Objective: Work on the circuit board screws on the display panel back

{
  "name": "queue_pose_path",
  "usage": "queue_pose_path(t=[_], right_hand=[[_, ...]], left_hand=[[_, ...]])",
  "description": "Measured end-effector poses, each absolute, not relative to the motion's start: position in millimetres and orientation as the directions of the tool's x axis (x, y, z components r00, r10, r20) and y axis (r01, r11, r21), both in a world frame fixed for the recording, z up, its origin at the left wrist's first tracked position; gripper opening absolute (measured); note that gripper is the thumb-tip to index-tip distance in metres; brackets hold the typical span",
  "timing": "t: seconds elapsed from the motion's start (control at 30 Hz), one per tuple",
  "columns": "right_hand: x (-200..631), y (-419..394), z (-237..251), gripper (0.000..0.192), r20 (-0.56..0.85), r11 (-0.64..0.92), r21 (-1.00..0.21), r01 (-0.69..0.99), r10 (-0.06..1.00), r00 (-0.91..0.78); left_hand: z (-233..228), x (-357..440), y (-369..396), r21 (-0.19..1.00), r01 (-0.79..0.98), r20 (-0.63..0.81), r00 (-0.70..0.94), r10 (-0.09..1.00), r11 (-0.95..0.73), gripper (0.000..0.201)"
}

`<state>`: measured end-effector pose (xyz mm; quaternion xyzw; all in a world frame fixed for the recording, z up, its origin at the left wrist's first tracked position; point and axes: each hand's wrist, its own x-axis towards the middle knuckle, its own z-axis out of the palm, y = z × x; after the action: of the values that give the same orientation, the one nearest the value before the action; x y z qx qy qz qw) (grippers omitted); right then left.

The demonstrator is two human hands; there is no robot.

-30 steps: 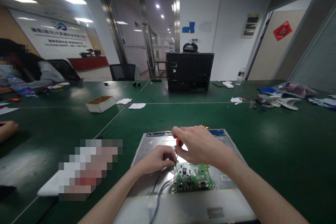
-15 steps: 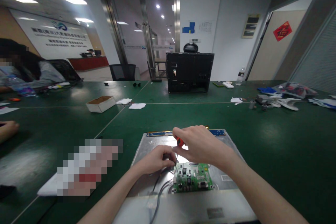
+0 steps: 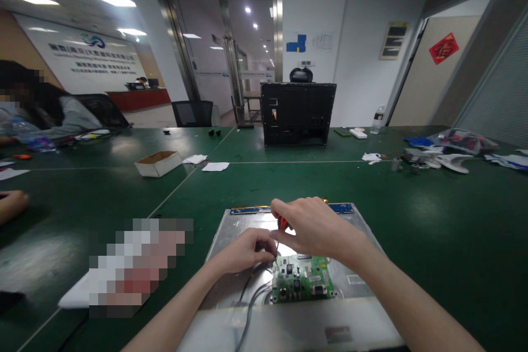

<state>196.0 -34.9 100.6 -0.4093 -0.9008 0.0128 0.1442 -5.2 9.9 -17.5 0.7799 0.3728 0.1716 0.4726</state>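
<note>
My right hand (image 3: 311, 228) is closed round the red and black handle of a screwdriver (image 3: 282, 224). Its thin shaft points down at the upper left corner of a green circuit board (image 3: 304, 279). Pinched together at the shaft's lower end are the fingertips of my left hand (image 3: 249, 250); the very tip of the tool is hidden there. The board lies on the silvery back of a flat display panel (image 3: 363, 291), which has a blue strip board (image 3: 344, 208) along its far edge. Grey and black cables (image 3: 249, 308) run beside the green board's left side.
A blurred-out white and reddish packet (image 3: 74, 292) lies to the left. Farther off are an open white box (image 3: 159, 165), paper scraps (image 3: 215, 166) and a black monitor housing (image 3: 297, 115). Another person's hand (image 3: 12, 204) rests at the left edge. Assorted parts (image 3: 416, 157) lie at the right.
The screwdriver handle has turned slightly in my right hand, showing its red and black differently. Both hands and the board stay in the same places.
</note>
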Motion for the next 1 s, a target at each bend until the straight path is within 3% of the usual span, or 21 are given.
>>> queue_pose_path(t=[0.13, 0.4, 0.6, 1.0], right_hand=[[194.7, -32.8, 99.9, 0.01, 0.224, 0.641, -0.105, 0.761, 0.76, -0.609], [197.1, -34.4, 99.7, 0.012, 0.245, 0.687, -0.145, 0.712, 0.722, -0.647], [196.4, -32.0, 99.8, 0.015, 0.231, 0.661, -0.087, 0.745, 0.741, -0.63], [194.6, -32.0, 99.2, 0.016, 0.248, 0.666, -0.122, 0.736, 0.738, -0.627]], left_hand=[[-17.2, -4.3, 8.9, 0.869, 0.415, -0.082, 0.658, 0.748, -0.27, 0.01], [-18.4, -4.7, 9.6, 0.89, 0.373, -0.066, 0.675, 0.735, -0.262, 0.009], [-12.1, -2.8, 6.8, 0.873, 0.398, -0.059, 0.662, 0.747, -0.283, 0.011], [-12.1, -3.1, 7.2, 0.867, 0.403, -0.062, 0.672, 0.738, -0.294, 0.013]])
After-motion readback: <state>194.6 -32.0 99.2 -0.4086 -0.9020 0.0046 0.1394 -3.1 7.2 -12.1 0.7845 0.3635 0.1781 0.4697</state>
